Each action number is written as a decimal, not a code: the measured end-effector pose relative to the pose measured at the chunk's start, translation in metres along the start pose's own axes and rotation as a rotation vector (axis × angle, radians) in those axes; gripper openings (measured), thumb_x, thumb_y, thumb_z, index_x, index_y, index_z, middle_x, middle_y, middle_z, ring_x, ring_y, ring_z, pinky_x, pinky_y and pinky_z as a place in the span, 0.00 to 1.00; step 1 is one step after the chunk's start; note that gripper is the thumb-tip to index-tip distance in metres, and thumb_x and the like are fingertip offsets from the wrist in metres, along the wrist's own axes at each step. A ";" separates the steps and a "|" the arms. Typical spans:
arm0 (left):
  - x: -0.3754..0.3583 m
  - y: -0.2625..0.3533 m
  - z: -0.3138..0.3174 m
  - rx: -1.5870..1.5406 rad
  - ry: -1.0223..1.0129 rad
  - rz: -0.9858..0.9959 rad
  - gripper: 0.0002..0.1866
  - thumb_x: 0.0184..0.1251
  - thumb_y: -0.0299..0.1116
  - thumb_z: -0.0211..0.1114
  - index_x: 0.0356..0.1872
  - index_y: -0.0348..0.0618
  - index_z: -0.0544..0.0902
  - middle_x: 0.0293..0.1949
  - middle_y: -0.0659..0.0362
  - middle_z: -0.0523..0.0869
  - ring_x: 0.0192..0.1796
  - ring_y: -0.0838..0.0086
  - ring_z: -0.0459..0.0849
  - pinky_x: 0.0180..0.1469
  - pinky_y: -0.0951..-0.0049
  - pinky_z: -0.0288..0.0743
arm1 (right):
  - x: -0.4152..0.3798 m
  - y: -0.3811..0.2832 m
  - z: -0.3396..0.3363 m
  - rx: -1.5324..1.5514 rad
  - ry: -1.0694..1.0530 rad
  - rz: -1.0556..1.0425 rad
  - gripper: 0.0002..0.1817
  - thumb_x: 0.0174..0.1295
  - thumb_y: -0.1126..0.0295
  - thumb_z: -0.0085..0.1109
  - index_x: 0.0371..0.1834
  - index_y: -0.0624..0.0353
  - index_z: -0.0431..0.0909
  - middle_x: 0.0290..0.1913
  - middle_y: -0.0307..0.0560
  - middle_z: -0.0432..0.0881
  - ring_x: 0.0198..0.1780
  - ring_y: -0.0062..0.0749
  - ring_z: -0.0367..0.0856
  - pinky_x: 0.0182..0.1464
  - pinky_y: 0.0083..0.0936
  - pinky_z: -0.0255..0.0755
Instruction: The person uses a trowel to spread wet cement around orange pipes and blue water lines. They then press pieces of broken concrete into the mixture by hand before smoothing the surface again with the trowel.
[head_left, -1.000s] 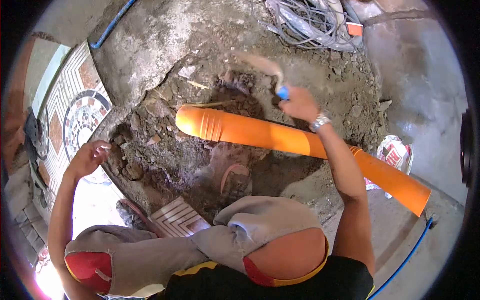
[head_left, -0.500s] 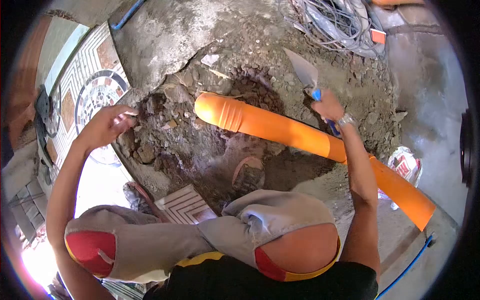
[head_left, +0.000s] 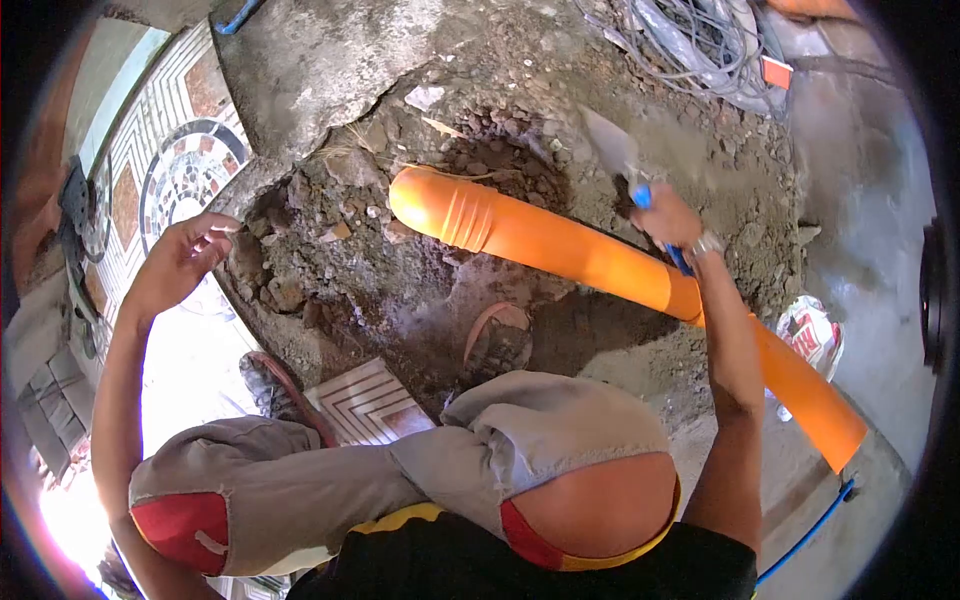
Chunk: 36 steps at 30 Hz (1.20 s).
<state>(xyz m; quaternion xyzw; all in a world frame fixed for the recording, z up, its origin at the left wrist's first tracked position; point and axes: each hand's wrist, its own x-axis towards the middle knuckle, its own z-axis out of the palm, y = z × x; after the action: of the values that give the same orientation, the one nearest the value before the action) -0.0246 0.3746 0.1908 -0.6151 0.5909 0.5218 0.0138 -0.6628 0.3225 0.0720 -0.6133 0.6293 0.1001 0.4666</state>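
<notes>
My right hand (head_left: 668,218) is closed around the blue handle of a pointed trowel (head_left: 610,142). Its metal blade, smeared by motion, points up and to the left over the rubble. Just below that hand runs an orange pipe (head_left: 570,250), with a ribbed collar near its rounded left end; my right forearm crosses over its right part. My left hand (head_left: 180,262) hovers above the left edge of the dug soil (head_left: 330,240), beside the patterned tiles. Its fingers are loosely bent and apart, with nothing visible in them.
Patterned tiles (head_left: 195,170) border the soil on the left, and a loose striped tile (head_left: 370,405) lies near my knees. Tangled grey cables (head_left: 690,50) lie at the upper right. A plastic bag (head_left: 812,335) rests beside the pipe, with a blue hose (head_left: 810,535) at lower right.
My left hand has shifted a little to the left, its fingers slightly more curled. My right hand has moved slightly right and down with the trowel, whose blade is now blurred.
</notes>
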 end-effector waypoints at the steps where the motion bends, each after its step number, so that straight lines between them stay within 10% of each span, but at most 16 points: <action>1: 0.007 0.005 0.002 0.090 0.008 -0.009 0.13 0.74 0.31 0.64 0.55 0.39 0.84 0.43 0.54 0.88 0.46 0.69 0.84 0.52 0.66 0.77 | 0.011 -0.014 0.003 -0.010 -0.003 -0.065 0.09 0.49 0.69 0.64 0.24 0.62 0.74 0.20 0.48 0.78 0.20 0.37 0.80 0.26 0.37 0.74; 9: 0.051 0.062 0.009 0.496 -0.038 0.243 0.14 0.71 0.26 0.62 0.56 0.39 0.83 0.46 0.47 0.87 0.46 0.57 0.87 0.52 0.60 0.79 | 0.077 -0.181 0.062 -0.426 0.047 -0.379 0.19 0.52 0.66 0.62 0.48 0.61 0.80 0.38 0.62 0.86 0.40 0.54 0.87 0.46 0.46 0.81; 15: 0.156 0.078 0.041 0.787 -0.091 0.435 0.14 0.77 0.32 0.57 0.57 0.45 0.82 0.54 0.47 0.86 0.56 0.57 0.85 0.65 0.55 0.76 | 0.060 -0.086 0.001 -0.091 0.440 -0.557 0.19 0.61 0.55 0.67 0.46 0.58 0.80 0.27 0.46 0.83 0.28 0.37 0.82 0.36 0.37 0.76; 19: 0.270 0.115 0.103 0.917 -0.019 0.828 0.19 0.72 0.46 0.63 0.60 0.56 0.82 0.63 0.51 0.78 0.64 0.56 0.79 0.66 0.48 0.75 | -0.002 -0.010 -0.022 -0.231 0.469 -0.091 0.21 0.59 0.54 0.64 0.41 0.62 0.79 0.32 0.60 0.83 0.34 0.56 0.83 0.40 0.46 0.73; 23: 0.294 0.115 0.145 1.059 -0.003 0.814 0.23 0.64 0.49 0.71 0.58 0.56 0.82 0.65 0.55 0.72 0.68 0.55 0.71 0.65 0.53 0.76 | -0.061 0.034 -0.035 -0.386 0.412 0.231 0.20 0.57 0.54 0.65 0.38 0.63 0.80 0.34 0.63 0.84 0.37 0.60 0.84 0.41 0.48 0.75; 28: 0.283 0.074 0.105 1.118 -0.082 0.655 0.22 0.55 0.42 0.77 0.52 0.56 0.84 0.63 0.59 0.73 0.64 0.53 0.70 0.64 0.55 0.77 | -0.071 0.071 0.009 -0.512 0.356 0.169 0.17 0.53 0.59 0.65 0.35 0.64 0.82 0.37 0.66 0.85 0.40 0.63 0.85 0.46 0.51 0.79; 36: 0.228 -0.016 0.086 0.877 0.143 0.722 0.18 0.53 0.38 0.75 0.46 0.51 0.85 0.52 0.51 0.79 0.57 0.50 0.76 0.55 0.54 0.77 | -0.055 -0.087 0.026 -0.689 0.302 -0.042 0.17 0.51 0.66 0.61 0.46 0.57 0.81 0.40 0.61 0.86 0.43 0.61 0.85 0.49 0.54 0.79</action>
<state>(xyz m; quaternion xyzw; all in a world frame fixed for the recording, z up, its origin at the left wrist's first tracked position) -0.1214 0.2715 -0.0079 -0.3449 0.9242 0.1565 0.0487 -0.5855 0.3582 0.1361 -0.7550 0.6078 0.2046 0.1368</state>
